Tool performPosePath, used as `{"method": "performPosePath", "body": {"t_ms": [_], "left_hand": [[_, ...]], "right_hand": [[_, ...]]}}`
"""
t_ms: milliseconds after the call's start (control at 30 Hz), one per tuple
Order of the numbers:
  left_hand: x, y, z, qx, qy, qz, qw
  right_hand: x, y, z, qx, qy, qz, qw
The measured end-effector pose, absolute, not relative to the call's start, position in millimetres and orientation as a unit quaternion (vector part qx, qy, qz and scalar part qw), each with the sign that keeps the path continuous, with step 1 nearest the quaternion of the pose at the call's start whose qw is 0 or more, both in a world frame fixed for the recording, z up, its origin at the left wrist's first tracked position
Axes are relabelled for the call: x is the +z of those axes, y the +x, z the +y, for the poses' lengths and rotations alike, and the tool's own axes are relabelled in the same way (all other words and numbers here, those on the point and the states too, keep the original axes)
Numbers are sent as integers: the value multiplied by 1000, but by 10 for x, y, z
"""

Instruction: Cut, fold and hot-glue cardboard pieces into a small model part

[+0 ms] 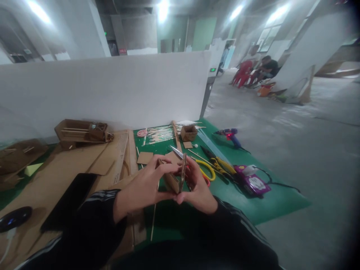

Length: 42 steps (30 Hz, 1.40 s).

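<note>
Two pieces of brown cardboard meet at an angle between my hands, above the green table. My left hand grips the left cardboard piece, fingers over its top and thumb near the lower corner. On the other side, my right hand holds the upright cardboard piece, seen nearly edge-on, with the thumb at its bottom. Both thumbs are close together at the lower corner. Scissors with yellow handles lie just behind my right hand, and red handles show partly beneath it.
Pliers, a purple power strip and a blue glue gun lie on the right. Behind my hands stands a small cardboard box beside thin sticks. Cardboard sheets, a black tablet-like slab and a cardboard structure occupy the left.
</note>
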<state>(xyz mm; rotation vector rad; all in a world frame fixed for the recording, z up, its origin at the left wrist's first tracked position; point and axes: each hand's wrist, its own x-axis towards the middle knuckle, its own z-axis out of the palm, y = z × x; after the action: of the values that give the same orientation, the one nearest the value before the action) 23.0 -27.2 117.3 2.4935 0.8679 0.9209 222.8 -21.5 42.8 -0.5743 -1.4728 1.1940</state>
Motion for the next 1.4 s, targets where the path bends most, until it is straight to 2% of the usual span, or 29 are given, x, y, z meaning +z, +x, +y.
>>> {"method": "performPosePath", "body": {"t_ms": [333, 600, 767, 900, 1233, 1400], "left_hand": [[1292, 213, -99, 295, 898, 267, 189], [1430, 174, -288, 248, 932, 264, 22], [1481, 154, -269, 241, 943, 229, -30], [1471, 125, -219, 213, 948, 236, -26], [1370, 75, -202, 306, 920, 237, 57], [1376, 81, -189, 341, 913, 221, 6]], "right_hand": [[322, 2143, -104, 523, -209, -599, 570], [278, 2183, -145, 506, -224, -621, 554], [305, 2141, -177, 511, -218, -614, 561], [295, 2099, -179, 516, -203, -599, 578], [332, 2087, -141, 534, -185, -597, 568], [303, 2068, -82, 534, -172, -620, 549]]}}
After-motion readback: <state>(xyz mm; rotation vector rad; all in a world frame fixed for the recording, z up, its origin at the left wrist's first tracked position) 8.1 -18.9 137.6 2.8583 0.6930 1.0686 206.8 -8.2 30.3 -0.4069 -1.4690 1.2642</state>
